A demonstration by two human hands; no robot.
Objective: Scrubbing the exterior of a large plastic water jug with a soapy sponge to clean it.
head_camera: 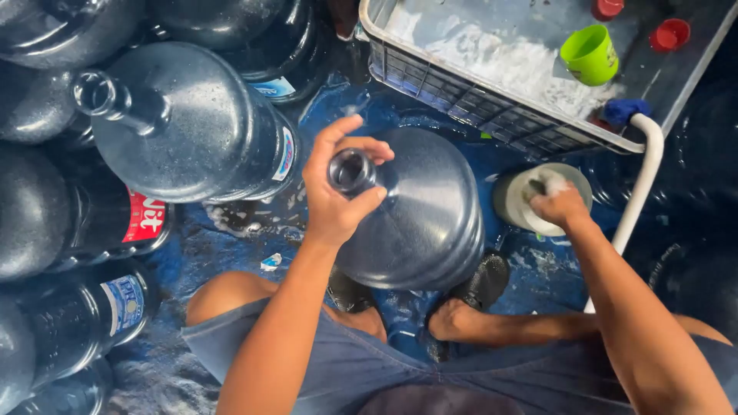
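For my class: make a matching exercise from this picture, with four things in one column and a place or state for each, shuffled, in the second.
Things:
1. Left hand
2. Right hand
3. Green cup
4. White pipe

Places or states:
A. Lies in the soapy grey crate
B. Grips the neck of the blue water jug
C. Runs down beside the crate's corner
D. Dips into the small white tub

Pairs: 1-B, 2-D, 3-A, 4-C
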